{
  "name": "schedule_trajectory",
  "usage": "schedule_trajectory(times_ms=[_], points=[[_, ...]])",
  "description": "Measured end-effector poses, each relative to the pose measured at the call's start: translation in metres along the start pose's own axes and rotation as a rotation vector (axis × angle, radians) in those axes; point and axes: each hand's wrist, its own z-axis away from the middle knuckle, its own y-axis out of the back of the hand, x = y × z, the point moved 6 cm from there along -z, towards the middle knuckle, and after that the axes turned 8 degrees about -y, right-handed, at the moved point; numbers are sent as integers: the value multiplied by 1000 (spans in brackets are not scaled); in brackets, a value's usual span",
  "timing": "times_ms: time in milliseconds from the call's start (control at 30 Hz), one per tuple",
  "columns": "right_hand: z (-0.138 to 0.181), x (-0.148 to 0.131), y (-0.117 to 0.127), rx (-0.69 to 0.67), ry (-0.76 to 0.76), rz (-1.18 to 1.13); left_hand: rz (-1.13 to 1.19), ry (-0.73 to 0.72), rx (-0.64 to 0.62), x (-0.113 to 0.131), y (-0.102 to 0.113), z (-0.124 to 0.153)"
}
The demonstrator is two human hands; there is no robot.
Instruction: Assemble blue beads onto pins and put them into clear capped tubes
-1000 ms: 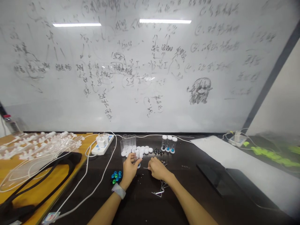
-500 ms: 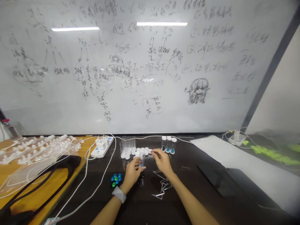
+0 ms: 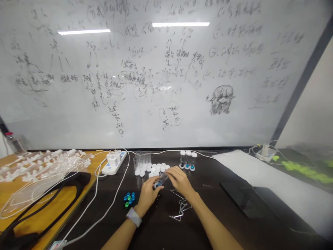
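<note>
My left hand [image 3: 148, 194] grips a clear plastic tube [image 3: 163, 178] near its lower end. The tube is tilted, its upper end leaning right, and a small blue piece shows inside near the bottom. My right hand [image 3: 179, 178] is closed in a pinch at the tube's upper end; its fingertips hide what is between them. Just behind both hands lies a cluster of white round caps [image 3: 156, 167]. Left of my left wrist sit several shiny blue and green pieces [image 3: 129, 199]. Thin silver metal rods [image 3: 181, 210] lie bent or crossed below my right hand.
Clear tubes [image 3: 143, 159] stand upright at the back, left of the caps. Three capped tubes [image 3: 187, 160] with small pieces inside stand behind my right hand. A white power strip [image 3: 114, 163] and cables lie left. Dark flat devices [image 3: 240, 199] and a white sheet [image 3: 244, 166] lie right.
The tube in my left hand has gone from nearly upright to tilted rightward. My right hand has come slightly left and down, from beside the caps to the tube's upper end.
</note>
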Motion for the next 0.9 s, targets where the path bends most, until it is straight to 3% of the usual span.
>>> schedule_trajectory(times_ms=[267,433,533,733,900], points=[[-1,-2,1,-83,-20,3,66,63,-1,-7,-3,3],[3,17,-6,-5,-157,22,147,206,60,-20,-3,3],[10,34,-24,-50,-235,78,163,278,94,-27,-1,3],[22,56,-73,-310,-250,309,149,299,128,-31,2,3],[23,56,-86,-384,-227,448,140,293,119,-30,2,3]])
